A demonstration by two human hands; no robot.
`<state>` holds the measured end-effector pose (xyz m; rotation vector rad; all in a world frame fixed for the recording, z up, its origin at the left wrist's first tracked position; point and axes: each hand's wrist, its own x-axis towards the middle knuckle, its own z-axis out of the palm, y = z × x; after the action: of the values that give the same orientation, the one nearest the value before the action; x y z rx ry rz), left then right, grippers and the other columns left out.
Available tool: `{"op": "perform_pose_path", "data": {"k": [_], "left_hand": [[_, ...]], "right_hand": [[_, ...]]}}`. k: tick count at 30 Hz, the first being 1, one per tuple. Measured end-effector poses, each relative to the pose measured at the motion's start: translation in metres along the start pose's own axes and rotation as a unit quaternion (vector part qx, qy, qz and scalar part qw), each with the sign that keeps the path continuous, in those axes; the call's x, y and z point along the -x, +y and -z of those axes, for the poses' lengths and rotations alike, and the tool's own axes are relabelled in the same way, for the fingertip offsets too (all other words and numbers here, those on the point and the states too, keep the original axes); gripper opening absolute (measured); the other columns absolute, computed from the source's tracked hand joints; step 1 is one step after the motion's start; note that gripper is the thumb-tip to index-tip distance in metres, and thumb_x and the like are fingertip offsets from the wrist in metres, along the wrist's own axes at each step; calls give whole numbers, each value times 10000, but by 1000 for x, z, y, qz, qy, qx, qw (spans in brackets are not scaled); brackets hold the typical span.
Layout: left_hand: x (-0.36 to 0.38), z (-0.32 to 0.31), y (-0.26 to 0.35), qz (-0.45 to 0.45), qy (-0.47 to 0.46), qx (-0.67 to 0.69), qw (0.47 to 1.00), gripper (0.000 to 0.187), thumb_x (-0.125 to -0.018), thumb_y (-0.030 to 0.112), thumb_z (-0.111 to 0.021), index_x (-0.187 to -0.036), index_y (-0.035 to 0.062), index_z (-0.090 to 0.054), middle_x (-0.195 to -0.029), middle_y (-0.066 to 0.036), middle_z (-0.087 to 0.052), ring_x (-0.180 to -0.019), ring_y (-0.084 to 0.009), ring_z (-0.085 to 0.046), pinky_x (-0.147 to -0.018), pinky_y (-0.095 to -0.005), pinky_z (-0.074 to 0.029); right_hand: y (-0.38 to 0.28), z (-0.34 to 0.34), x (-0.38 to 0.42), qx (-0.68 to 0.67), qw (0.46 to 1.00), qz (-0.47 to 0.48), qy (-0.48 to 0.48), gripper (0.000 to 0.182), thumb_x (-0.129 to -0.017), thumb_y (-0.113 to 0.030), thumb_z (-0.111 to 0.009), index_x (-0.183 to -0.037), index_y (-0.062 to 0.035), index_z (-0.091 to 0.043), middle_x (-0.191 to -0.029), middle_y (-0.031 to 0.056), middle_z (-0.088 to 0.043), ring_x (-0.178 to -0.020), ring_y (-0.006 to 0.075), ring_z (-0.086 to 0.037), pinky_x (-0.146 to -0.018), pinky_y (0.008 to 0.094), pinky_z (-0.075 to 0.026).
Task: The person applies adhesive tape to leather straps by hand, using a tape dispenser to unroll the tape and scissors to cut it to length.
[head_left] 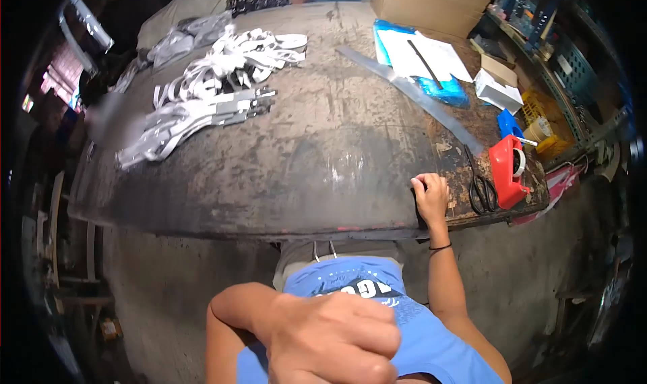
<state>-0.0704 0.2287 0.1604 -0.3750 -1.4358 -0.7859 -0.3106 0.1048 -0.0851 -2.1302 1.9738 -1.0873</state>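
Note:
My left hand (333, 340) is raised close to the camera, its fingers curled into a fist; their tips and anything inside them are hidden. On the right side of the dark worktable (337, 155), near its front edge, rests my right hand (432, 194), fingers loosely closed and nothing visible in them. Black scissors (482, 194) lie just right of it, beside a red tape dispenser (507, 171). A long translucent strip (421, 99) stretches diagonally behind. Tangled white straps (232, 60) lie at the back left, with a flatter strap bundle (195, 119) in front.
White paper (431, 59) with a dark strip lies over blue plastic at the back right. Nearby are a small open box (497, 91) and a yellow basket (549, 131). A large cardboard box (431, 5) stands behind; shelves (573, 67) line the right.

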Motion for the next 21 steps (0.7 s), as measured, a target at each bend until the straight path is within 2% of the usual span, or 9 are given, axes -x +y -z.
{"op": "perform_pose_path", "data": {"k": [4, 5, 7, 9, 12, 13, 16, 19, 21], "left_hand": [[2, -4, -8, -30, -28, -17, 999, 288, -854, 424, -683, -1100, 274, -700, -643, -98, -540, -453, -139, -391, -421, -285, -271], [1, 6, -1, 54, -106, -20, 993, 179, -873, 263, -597, -961, 117, -650, -705, -107, -568, -537, -208, -485, -483, -318, -369], [4, 14, 8, 143, -178, -12, 974, 181, -891, 103, -511, -822, -40, -600, -767, -117, -597, -621, -276, -579, -545, -350, -467], [-3, 11, -2, 240, -132, 22, 961, 150, -833, 101, -608, -897, -23, -554, -693, -129, -570, -514, -240, -510, -459, -342, -396], [-4, 13, -13, 334, -101, 49, 936, 298, -775, 100, -704, -972, -6, -507, -619, -141, -544, -408, -203, -440, -372, -333, -325], [9, 17, -23, 255, -75, 13, 964, 395, -790, 226, -739, -1007, -2, -501, -639, -135, -557, -434, -195, -459, -386, -327, -343], [56, 41, -14, 272, 41, -135, 952, 632, -686, 419, -855, -1052, -23, -591, -824, -149, -630, -661, -224, -607, -560, -321, -477], [95, 75, 2, 345, 41, -378, 858, 219, -777, -44, -702, -913, 40, -553, -735, -62, -574, -598, -166, -510, -537, -277, -412], [131, 86, 10, 404, 212, -291, 841, 138, -857, 2, -661, -864, 37, -527, -696, -20, -531, -599, -88, -446, -529, -225, -357]], "right_hand": [[5, -3, -8, -4, 1000, -3, -16, 127, -840, -244, -671, -843, -117, -666, -890, 45, -637, -894, 280, -561, -805, 404, -429], [9, -4, -12, -22, 999, 12, -23, 123, -846, -234, -664, -846, -111, -666, -886, 53, -636, -887, 280, -563, -803, 401, -434], [24, -5, -30, -149, 988, -15, -31, 155, -860, -189, -641, -876, -37, -662, -902, 125, -645, -893, 299, -607, -811, 396, -465], [48, 16, -78, -106, 993, 31, 45, 172, -878, -180, -616, -902, -16, -662, -893, 161, -642, -876, 330, -618, -792, 396, -476], [110, 24, -137, 9, 999, 5, 48, 175, -879, -194, -604, -946, -53, -686, -924, 172, -650, -944, 359, -604, -837, 442, -462], [131, 24, -153, 41, 998, -27, 25, 218, -872, -236, -616, -985, -62, -684, -985, 181, -649, -992, 369, -594, -870, 452, -459], [155, 27, -180, 153, 976, -138, -76, 420, -843, -381, -642, -1145, -88, -646, -1209, 198, -604, -1161, 401, -533, -975, 488, -428], [160, 31, -190, 193, 940, -205, -195, 609, -806, -464, -669, -1297, -120, -558, -1358, 178, -507, -1302, 382, -425, -1016, 572, -371], [175, 22, -192, 176, 942, -214, -191, 602, -739, -427, -750, -1217, -100, -588, -1381, 153, -487, -1301, 363, -424, -1003, 571, -373]]}}
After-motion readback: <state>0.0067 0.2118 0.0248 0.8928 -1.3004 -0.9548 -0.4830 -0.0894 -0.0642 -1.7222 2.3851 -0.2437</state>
